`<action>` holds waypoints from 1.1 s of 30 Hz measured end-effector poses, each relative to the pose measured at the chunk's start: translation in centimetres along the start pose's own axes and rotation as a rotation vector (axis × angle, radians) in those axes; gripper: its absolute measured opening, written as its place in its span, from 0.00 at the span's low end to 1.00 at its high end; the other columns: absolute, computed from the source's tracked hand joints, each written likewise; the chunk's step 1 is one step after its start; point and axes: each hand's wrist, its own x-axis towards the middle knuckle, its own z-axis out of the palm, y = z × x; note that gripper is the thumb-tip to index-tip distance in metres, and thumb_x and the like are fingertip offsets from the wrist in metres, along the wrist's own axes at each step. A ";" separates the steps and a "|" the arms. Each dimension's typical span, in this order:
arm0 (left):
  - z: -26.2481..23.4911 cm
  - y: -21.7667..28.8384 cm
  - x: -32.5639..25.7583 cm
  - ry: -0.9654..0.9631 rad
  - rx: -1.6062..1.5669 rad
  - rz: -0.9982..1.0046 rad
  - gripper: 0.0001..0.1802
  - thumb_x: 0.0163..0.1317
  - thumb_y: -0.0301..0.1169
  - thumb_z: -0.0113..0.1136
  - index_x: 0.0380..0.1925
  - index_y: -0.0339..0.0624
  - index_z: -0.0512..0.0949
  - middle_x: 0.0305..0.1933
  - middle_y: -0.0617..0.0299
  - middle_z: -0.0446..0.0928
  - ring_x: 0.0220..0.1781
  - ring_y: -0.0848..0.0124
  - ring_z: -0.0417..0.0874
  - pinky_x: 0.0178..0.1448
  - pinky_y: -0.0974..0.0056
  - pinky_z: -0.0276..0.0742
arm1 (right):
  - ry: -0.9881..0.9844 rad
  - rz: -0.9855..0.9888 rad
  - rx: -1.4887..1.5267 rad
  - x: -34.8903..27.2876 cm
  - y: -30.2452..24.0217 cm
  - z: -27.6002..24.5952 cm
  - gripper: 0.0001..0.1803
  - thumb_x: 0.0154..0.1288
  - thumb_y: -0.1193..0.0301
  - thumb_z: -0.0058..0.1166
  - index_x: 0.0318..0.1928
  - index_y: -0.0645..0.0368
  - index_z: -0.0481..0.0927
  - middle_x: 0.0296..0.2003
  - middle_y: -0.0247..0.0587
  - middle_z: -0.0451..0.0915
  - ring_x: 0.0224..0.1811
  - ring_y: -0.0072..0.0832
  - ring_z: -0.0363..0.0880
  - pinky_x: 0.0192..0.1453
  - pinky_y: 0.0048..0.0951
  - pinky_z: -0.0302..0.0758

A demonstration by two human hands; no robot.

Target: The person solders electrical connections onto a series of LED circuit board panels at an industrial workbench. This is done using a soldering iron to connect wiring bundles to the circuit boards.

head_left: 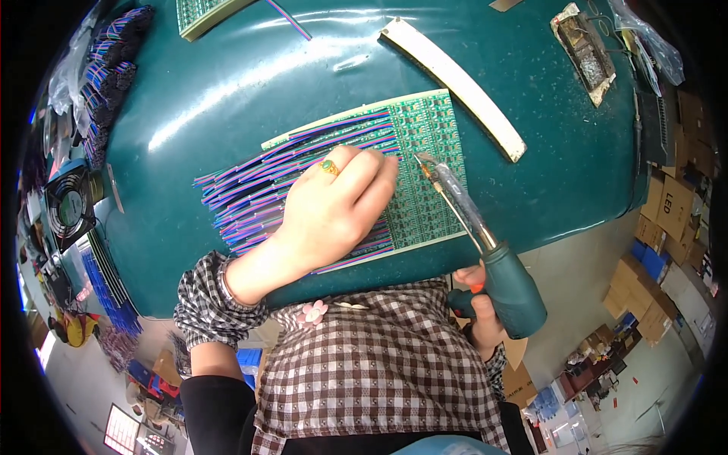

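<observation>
A green circuit board panel (428, 189) lies on the table, with rows of small parts and pale edge strips. Many blue, pink and black striped wires (243, 178) run leftward from its middle. My left hand (337, 201), wearing a ring, rests over these wires with its fingers curled into a pinch. A wire end shows beside the fingertips, which are mostly hidden. At the table's front edge, my right hand (485, 315) is closed around the handle of a dark green soldering gun (516, 292). Its tip points at the board, close to the left fingertips.
A curved white strip (455, 83) lies right of the panel. Beyond it sits a dirty metal tray (584, 57). Bundled wires (106, 68) and a black fan (70, 205) line the left edge. Another panel stack (208, 15) lies at the back; cardboard boxes (671, 205) stand off right.
</observation>
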 end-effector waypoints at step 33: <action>0.5 -0.8 -0.8 -0.030 0.001 -0.004 0.17 0.46 0.27 0.59 0.40 0.37 0.79 0.35 0.62 0.71 0.35 0.68 0.76 0.35 0.67 0.76 | -0.002 0.004 -0.121 -0.6 2.3 0.2 0.31 0.53 0.73 0.73 0.55 0.71 0.71 0.40 0.46 0.84 0.44 0.32 0.85 0.52 0.32 0.81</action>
